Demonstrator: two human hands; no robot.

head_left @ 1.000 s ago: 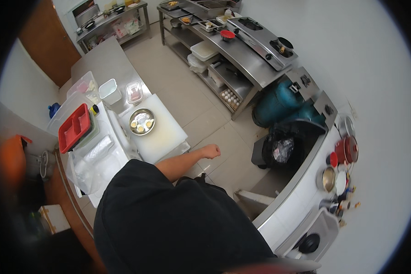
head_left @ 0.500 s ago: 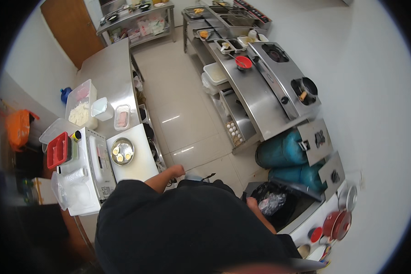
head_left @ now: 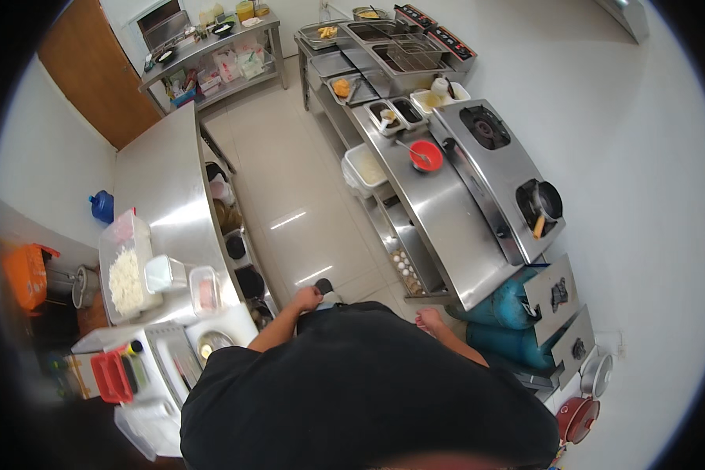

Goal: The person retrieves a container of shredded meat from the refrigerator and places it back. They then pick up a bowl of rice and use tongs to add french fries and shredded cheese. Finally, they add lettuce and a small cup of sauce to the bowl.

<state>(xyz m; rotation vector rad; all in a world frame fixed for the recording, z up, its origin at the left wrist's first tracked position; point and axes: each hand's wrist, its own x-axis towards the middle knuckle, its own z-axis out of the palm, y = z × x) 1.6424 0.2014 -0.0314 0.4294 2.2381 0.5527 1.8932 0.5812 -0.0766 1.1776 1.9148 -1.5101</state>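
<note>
Above floor tiles [head_left: 290,196]: left hand [head_left: 307,298] curled into fist, holding nothing visible; right hand [head_left: 429,319] loosely open, empty.

dark utensil handle [head_left: 323,287] | small, black, end sticking up | gripped in closed left hand [head_left: 307,298] | above pale floor

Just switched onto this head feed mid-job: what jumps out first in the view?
The person's black shirt fills the lower middle, with the left hand closed beside a small dark thing I cannot make out, and the right hand loose over the floor. To the right, a long steel counter carries a red bowl and a gas stove with a dark pan. On the left table sits a clear tub of white food.
</note>
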